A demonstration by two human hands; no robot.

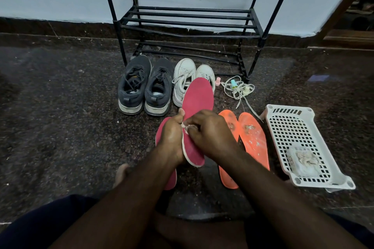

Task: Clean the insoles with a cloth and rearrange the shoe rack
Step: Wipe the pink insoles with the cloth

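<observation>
Gripping the raised pink insole [197, 103] by its left edge, the left hand [172, 137] is propping it heel-down and tilted toward the shoe rack [188, 24], probably so that the top face is turning up to be wiped. The right hand [210, 133] is pinching a small pale scrap, which I am taking to be the cloth [185, 127], and is pressing it against the insole's near side close to the left thumb. A second pink insole [162, 131] is lying flat on the floor [60, 107] under the left wrist, on the near side of the rack. Two orange insoles [253, 137] are lying side by side nearer than the rack and to the right of the hands, their faces speckled with grime, so they seem to be waiting their turn. Just in front of the rack, the dark sneakers [144, 87] and the white sneakers [188, 79] are standing in pairs, off the rack's bare shelves, presumably until the insoles go back in. Right of the orange insoles, a white basket [291, 127] is holding a crumpled pale bundle [303, 159] at its near end; what it is I cannot tell.
</observation>
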